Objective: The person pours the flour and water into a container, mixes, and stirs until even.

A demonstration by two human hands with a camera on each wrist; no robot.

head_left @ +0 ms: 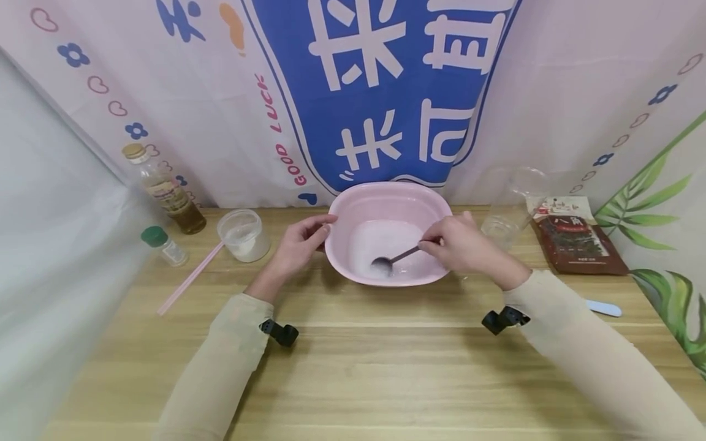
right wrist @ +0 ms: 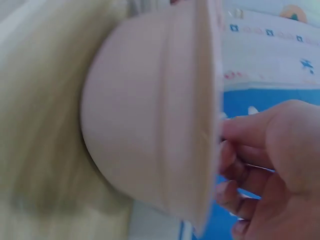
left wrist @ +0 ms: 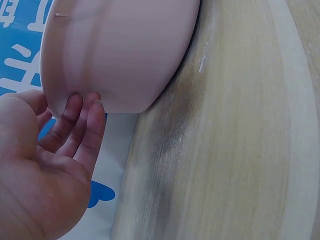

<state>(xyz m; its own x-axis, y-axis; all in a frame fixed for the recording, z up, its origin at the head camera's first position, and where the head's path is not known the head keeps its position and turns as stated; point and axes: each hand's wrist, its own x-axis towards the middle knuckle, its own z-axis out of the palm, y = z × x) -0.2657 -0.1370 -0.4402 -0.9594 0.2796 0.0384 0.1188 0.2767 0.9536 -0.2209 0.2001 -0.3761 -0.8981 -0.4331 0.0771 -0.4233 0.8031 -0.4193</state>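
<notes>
A pink plastic basin stands on the wooden table, with white stuff over its bottom. My left hand grips the basin's left rim; in the left wrist view the fingers lie under the rim against the outer wall. My right hand pinches the handle of a dark spoon, whose bowl is down in the basin amid the white stuff. In the right wrist view the basin wall hides the spoon, and the curled fingers show beyond the rim.
Left of the basin are a tub of white powder, pink chopsticks, a green-capped jar and an oil bottle. To the right stand a clear plastic container, a brown packet and a light-blue handle.
</notes>
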